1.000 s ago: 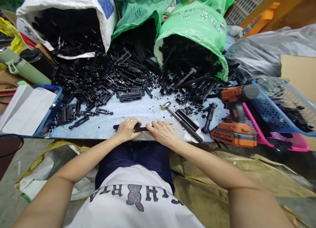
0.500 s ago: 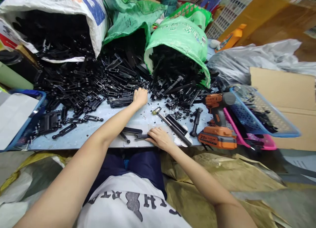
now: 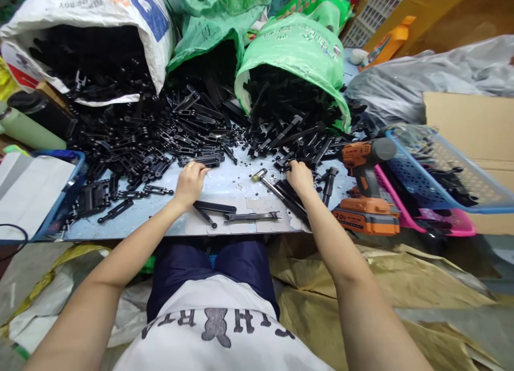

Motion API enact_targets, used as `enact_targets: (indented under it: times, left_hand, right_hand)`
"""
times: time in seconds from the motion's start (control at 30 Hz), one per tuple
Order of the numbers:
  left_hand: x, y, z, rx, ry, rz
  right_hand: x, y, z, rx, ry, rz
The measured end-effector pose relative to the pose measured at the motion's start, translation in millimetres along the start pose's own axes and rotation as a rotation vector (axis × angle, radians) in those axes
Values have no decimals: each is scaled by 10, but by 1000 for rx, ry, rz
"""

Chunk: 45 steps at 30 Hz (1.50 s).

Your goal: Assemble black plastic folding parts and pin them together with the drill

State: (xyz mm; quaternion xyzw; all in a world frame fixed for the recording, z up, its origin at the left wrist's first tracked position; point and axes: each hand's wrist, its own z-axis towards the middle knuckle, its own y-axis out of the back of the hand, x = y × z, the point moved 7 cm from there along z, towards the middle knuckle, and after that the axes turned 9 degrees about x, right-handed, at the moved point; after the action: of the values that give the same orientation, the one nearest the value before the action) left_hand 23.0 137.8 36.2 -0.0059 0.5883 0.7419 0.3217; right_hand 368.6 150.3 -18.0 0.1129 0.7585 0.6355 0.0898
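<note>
Head view: link and bar lie by the table's near edge, bodyward of both hands, long axes roughly left-right. Left hand nearer the link, fingertips bunched; right hand extended, back up, fingers curled at loose parts (whether either grips anything, cannot tell).

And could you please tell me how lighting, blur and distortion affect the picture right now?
All in the head view: the white sack is nearly black inside; the grey plastic sheet shows pale sheen; the arms look stretched toward the lower corners; dark parts blend near the right hand.
</note>
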Motion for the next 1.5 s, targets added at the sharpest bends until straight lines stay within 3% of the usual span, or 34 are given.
enact_targets:
  times: [0.1,0.2,0.4,0.53,0.67,0.77,0.9,1.07,1.2,1.33,1.43,1.5]
  left_hand:
    - [176,170,-497,13,1,-47]
    - [181,121,-762,71,-40,-6]
    - [147,48,-760,77,-45,138]
    - [96,-65,-785,186,-159,169]
    - [81,-208,-918,262,-289,171]
    - [132,-261,-979,257,-299,184]
    - [187,-293,-989,275,-261,197]
    - [110,-227,-969,271,-204,229]
    - [-211,-270,-949,283,-372,217]
    - [-457,-512,-815,413,-509,252]
    - [-469,-591,-659,433,-461,285]
    - [-448,-534,-634,399,-411,258]
  right_hand:
    - [-34,-1,-9,-10,-30,-11]
    - [-19,58,-83,-47,-45,-2]
    - [198,231,-386,-161,56,107]
    - [464,319,-639,-214,249,352]
    - [861,236,-973,-158,478,664]
    - [1152,81,-1232,-122,627,736]
    - [1360,-125,-1441,-158,759,635]
    - [1430,-314,-1571,-162,894,354]
    - [1400,-332,-1651,-160,1017,211]
    - [1371,-381,-1556,-108,1054,-14]
    - [1318,-331,-1433,-144,1008,-144]
    - [1278,-171,-1427,-200,980,-137]
